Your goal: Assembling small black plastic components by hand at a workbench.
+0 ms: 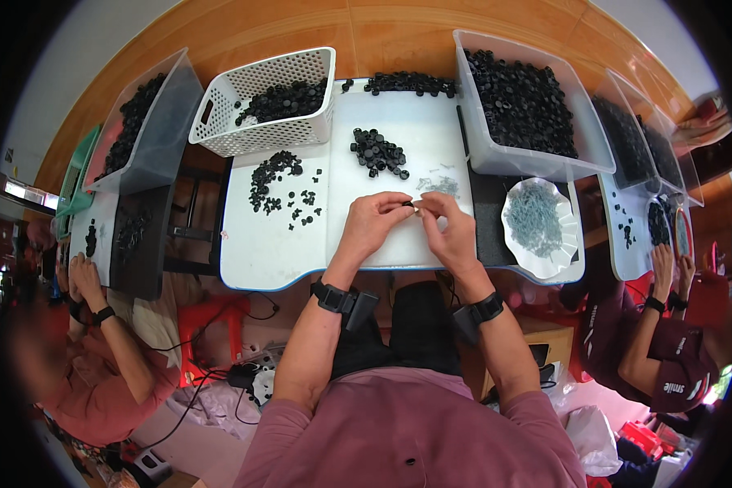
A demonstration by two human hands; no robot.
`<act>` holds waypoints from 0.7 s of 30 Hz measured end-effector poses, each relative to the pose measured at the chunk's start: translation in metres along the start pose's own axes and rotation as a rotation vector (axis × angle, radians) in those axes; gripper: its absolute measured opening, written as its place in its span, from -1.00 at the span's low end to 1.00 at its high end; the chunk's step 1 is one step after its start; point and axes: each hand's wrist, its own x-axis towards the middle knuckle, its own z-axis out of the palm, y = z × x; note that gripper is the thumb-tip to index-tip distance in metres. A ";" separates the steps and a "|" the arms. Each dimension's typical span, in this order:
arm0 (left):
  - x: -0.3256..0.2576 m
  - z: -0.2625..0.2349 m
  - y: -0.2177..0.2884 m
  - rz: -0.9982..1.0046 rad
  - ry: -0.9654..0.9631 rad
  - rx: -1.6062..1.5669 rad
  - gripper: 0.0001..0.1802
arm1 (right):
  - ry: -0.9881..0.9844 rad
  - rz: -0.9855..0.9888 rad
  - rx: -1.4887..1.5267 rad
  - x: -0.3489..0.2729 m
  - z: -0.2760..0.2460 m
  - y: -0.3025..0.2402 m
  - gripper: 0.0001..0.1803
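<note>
My left hand (374,225) and my right hand (452,234) meet over the white table (276,260). Between the left fingertips is a small black plastic part (408,204). The right thumb and finger pinch close against it; what they hold is too small to make out. Just beyond my hands lies a pile of black round caps (379,153). Some thin pale pins (441,185) are scattered beside the right fingers. To the left, small black pieces (270,180) are spread on the tabletop.
A white perforated basket (220,130) and a clear bin (537,159) of black parts stand at the back. A white scalloped dish (573,236) holds thin pins at right. Co-workers sit both sides, one's hands (84,276) at left, another's (667,272) at right.
</note>
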 end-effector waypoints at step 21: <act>-0.003 0.007 -0.008 0.171 0.150 -0.002 -0.70 | 0.152 0.246 -0.203 0.003 -0.004 0.010 -0.84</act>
